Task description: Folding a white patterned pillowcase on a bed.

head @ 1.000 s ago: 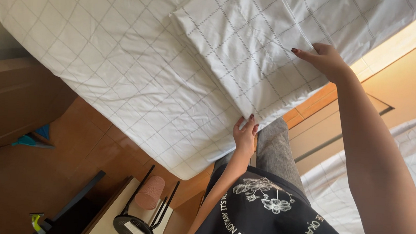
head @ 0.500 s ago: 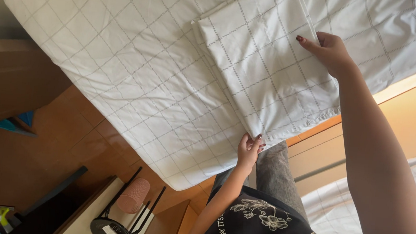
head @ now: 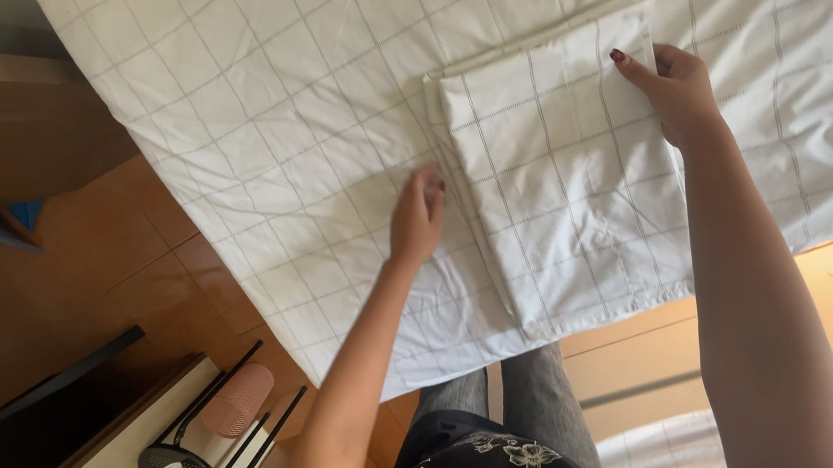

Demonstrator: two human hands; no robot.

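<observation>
Folded white checked sheet (head: 566, 187) lies on the mattress (head: 247, 99), near its front edge, long axis running from far side toward the person. Left hand (head: 417, 219) rests flat w/ fingers together, just beside the fold's left edge, fingertips touching it; the fold lies to its right. Right hand (head: 678, 88) sits at the far right corner, thumb + fingers pinching the top layers. Left hand is nearer the stacked folded edge.
</observation>
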